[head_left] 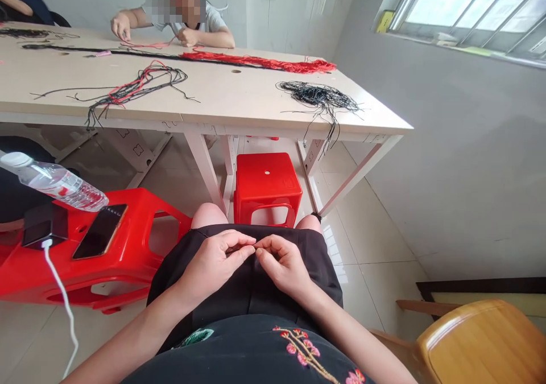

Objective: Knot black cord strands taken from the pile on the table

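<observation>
Black skirt (pixel 251 287) below, both hands (pixel 213 264) together, fingertips (pixel 264 246) pinching a thin dark thread (pixel 236 251).

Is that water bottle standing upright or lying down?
Lying down: the plastic water bottle rests on its side, cap to the left.

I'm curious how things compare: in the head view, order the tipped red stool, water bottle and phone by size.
Red stool, water bottle, phone; nearness to the camera makes the last two unsure.
</observation>
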A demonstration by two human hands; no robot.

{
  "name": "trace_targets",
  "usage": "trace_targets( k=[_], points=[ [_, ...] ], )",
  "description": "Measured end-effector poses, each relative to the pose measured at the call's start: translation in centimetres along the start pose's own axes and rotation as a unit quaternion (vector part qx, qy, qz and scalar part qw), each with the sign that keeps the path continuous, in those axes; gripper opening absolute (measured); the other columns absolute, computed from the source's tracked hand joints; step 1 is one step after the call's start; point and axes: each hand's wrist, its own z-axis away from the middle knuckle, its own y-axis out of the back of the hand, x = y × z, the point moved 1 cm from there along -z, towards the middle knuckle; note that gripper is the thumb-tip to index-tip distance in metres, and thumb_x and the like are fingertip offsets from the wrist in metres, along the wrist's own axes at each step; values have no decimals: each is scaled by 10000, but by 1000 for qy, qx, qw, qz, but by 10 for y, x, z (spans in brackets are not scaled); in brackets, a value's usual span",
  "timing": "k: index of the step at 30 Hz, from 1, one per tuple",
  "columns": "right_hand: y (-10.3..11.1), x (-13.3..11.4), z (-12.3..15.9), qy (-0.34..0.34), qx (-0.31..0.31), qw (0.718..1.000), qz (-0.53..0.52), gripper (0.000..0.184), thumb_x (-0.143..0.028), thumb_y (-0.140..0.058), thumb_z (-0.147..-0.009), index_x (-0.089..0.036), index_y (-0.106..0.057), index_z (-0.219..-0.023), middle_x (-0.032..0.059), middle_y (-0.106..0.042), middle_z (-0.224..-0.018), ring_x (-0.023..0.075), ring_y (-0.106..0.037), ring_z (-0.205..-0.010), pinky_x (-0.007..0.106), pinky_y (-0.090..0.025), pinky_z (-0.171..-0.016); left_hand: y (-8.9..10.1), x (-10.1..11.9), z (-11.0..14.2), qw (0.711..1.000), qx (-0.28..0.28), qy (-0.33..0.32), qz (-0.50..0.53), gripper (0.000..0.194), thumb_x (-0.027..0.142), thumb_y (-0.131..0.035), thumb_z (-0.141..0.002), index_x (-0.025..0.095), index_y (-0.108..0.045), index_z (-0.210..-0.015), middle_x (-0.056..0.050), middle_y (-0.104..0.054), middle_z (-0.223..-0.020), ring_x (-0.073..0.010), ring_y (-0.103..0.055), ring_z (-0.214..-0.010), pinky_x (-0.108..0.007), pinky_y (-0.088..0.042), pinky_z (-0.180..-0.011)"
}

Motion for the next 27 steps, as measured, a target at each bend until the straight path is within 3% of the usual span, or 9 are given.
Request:
trace_targets(
  k=[9, 14, 19, 23, 27],
  points=[
    [-6, -6, 2, 57, 5, 991, 123, 128, -208, -518, -756, -162, -628, -708, -20, -551, -548, 93, -433, -480, 213, -358, -479, 3, 5, 7, 981, 33, -111, -156, 187, 186, -465, -828, 199, -646, -778, -6, -616, -738, -116, -578, -656, -208, -474, -598],
    [-10, -6, 3, 56, -9, 986, 155, 120, -178, -529, -738, -176, -641, -694, -21, -566, -535, 89, -453, -464, 202, -341, -467, 1, 2, 10, 977, 45, -104, -181, 163, 177, -475, -773, 192, -563, -637, 0, -576, -659, -113, -545, -592, -202, -447, -537],
    [-13, -5, 3, 56, -11, 985, 160, 116, -155, -527, -720, -173, -626, -664, -23, -541, -516, 90, -436, -462, 206, -328, -471, -4, -5, 10, 974, 79, -104, -186, 135, 168, -467, -740, 189, -533, -624, -1, -561, -634, -115, -535, -566, -203, -426, -501],
    [-10, -6, 3, 35, -12, 991, 127, 121, -200, -517, -759, -171, -612, -690, -36, -484, -499, 88, -378, -447, 213, -296, -445, 5, -11, 9, 976, 104, -77, -173, 118, 174, -471, -729, 192, -530, -629, 9, -565, -624, -116, -533, -554, -206, -434, -505],
    [0, -7, 3, 32, -5, 992, 124, 163, -254, -511, -797, -170, -604, -692, -20, -504, -525, 99, -406, -464, 219, -315, -442, 20, -15, 7, 978, 136, -44, -151, 109, 197, -479, -724, 200, -533, -629, 21, -565, -595, -118, -534, -544, -200, -433, -505]
  ],
)
